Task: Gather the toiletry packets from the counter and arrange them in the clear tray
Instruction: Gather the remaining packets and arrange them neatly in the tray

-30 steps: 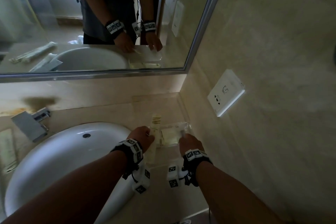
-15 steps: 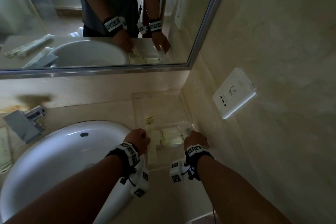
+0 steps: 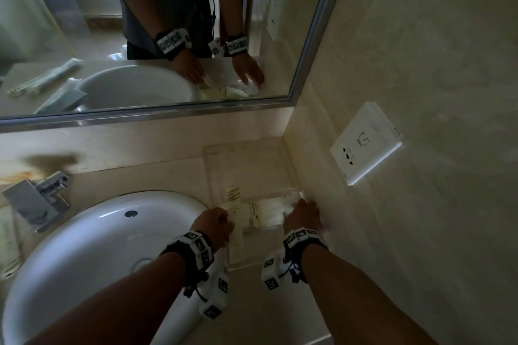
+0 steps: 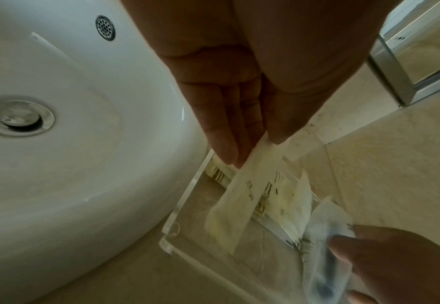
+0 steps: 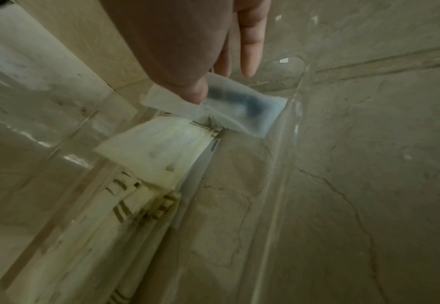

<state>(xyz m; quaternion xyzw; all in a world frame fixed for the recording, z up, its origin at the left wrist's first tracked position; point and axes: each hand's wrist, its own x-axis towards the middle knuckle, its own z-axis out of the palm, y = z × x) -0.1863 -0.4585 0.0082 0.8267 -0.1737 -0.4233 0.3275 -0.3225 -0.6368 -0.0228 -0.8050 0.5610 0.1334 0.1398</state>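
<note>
The clear tray (image 3: 218, 165) sits in the counter's corner between basin and right wall. Several cream packets (image 3: 263, 213) lie across its near half, and a striped one (image 3: 233, 193) lies lengthwise. My left hand (image 3: 215, 221) pinches a long cream packet (image 4: 239, 195) between thumb and fingers over the tray's near-left corner (image 4: 177, 216). My right hand (image 3: 302, 214) holds a translucent bluish packet (image 5: 239, 109) by the tray's right wall (image 5: 286, 164), thumb on top, above the cream packets (image 5: 156, 148). That bluish packet (image 4: 325, 236) also shows in the left wrist view.
A white basin (image 3: 84, 246) fills the counter left of the tray, with a chrome faucet (image 3: 36, 202) behind it. The mirror (image 3: 140, 36) reflects long packets (image 3: 47, 78) lying beyond the basin. A white socket (image 3: 364, 154) sits on the right wall.
Both hands stay at the tray's near half. My right hand has shifted slightly toward the wall with its packet. The head view has tilted a little.
</note>
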